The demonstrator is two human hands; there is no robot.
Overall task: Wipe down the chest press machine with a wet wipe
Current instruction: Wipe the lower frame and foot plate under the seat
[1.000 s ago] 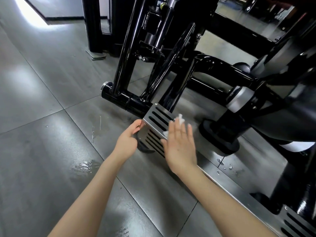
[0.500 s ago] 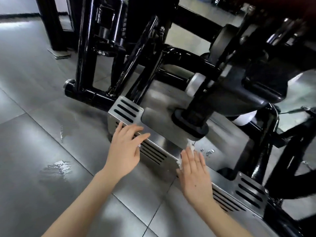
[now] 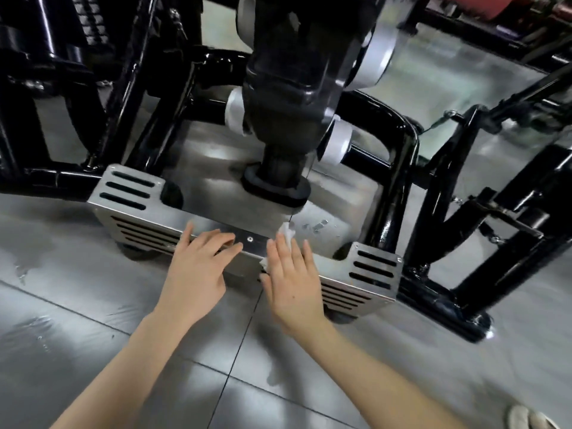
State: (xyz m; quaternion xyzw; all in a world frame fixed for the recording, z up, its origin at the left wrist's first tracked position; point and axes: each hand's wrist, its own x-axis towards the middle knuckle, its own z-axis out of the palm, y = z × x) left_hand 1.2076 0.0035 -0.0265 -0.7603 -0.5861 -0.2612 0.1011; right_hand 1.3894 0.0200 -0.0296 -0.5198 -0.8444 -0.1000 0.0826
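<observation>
wet wipe (image 3: 286, 234) | pressed under flat right fingers (image 3: 290, 261) | left fingers (image 3: 211, 243) flat on steel cover (image 3: 216, 209)

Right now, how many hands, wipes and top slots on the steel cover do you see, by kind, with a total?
Hands: 2, left hand and right hand
Wipe: 1
Top slots: 6, with 3 at the left corner and 3 at the right corner of the cover
Total: 9

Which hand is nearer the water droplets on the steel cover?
Right. The right hand, on the wet wipe, sits just below-left of the water droplets; the left hand rests farther left.
</observation>
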